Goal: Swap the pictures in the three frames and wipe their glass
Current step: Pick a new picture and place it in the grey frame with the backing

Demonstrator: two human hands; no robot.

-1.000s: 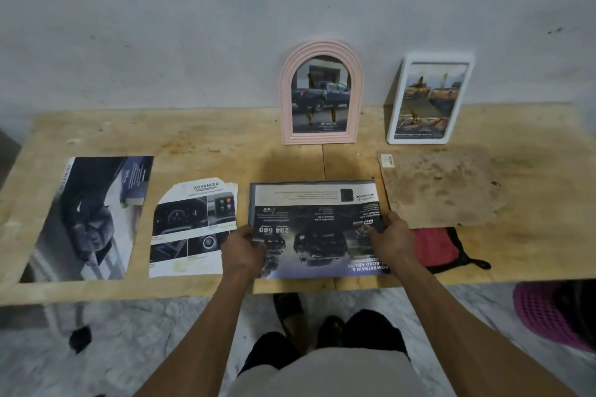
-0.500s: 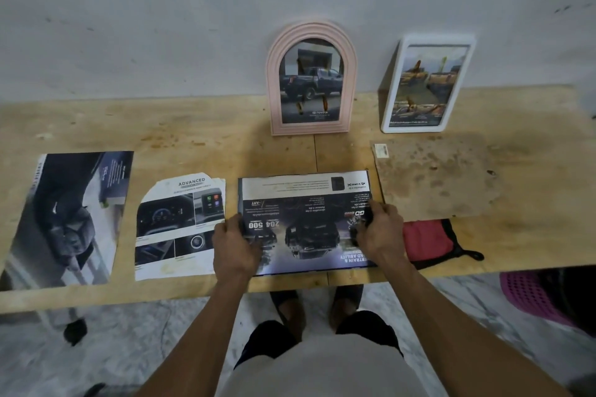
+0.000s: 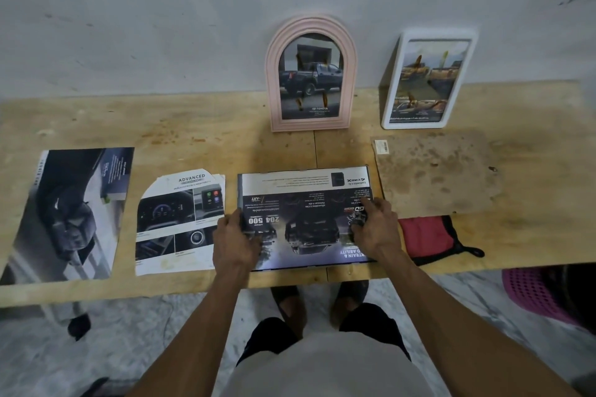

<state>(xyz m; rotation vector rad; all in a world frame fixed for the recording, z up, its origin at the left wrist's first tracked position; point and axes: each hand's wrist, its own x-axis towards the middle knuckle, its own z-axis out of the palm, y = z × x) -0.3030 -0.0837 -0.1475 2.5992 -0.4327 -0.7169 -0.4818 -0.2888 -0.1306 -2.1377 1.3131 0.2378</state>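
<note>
On the wooden table point(image 3: 200, 126), seen from the head camera, both hands press on a dark car picture point(image 3: 306, 219) that lies flat near the front edge, its print upside down to the viewer. It seems to sit in a thin dark frame, though the edge is too faint to be sure. The left hand point(image 3: 233, 243) grips the picture's left edge with curled fingers, and the right hand point(image 3: 374, 229) rests on its right part with fingertips bent down onto the paper. Just left of it lies an arch-cut picture point(image 3: 179, 222) of a dashboard, and further left a large picture point(image 3: 69, 213) of a car seat. Against the wall stand a pink arched frame point(image 3: 311, 74) with a pickup photo and a white frame point(image 3: 425, 79), leaning back. A brown backing board point(image 3: 435, 171) lies flat to the right, and a red cloth point(image 3: 425, 237) lies just beside the right hand.
</note>
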